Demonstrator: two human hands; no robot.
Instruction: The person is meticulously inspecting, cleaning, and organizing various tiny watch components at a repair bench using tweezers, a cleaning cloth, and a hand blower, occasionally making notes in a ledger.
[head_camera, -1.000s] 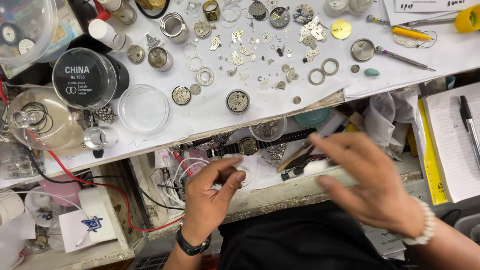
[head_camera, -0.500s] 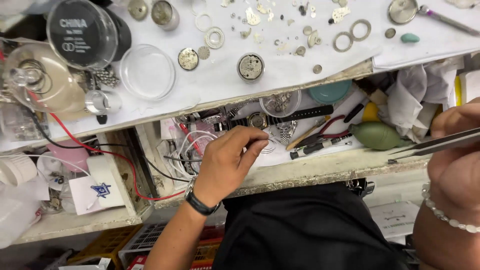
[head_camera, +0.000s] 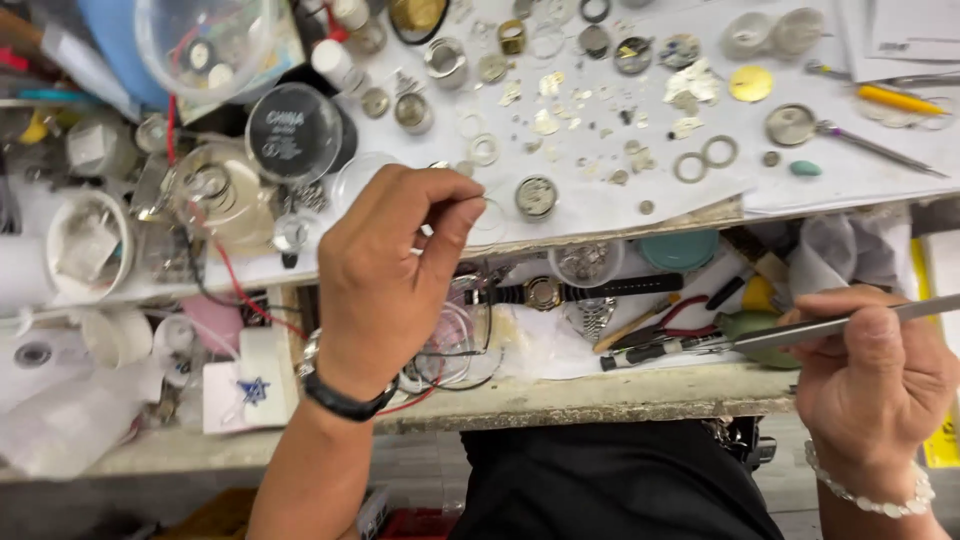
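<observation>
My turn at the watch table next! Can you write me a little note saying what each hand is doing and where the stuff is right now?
Left hand: raised over the open drawer, thumb and forefinger pinched together near a thin clear ring at the bench edge; whether it grips anything, I cannot tell.
Right hand: holds metal tweezers, tips toward the drawer.
In the drawer: a wristwatch with black strap, red-handled pliers.
On the white sheet: a round watch movement, loose rings, small parts spread out.
Nothing looks put together yet.
</observation>
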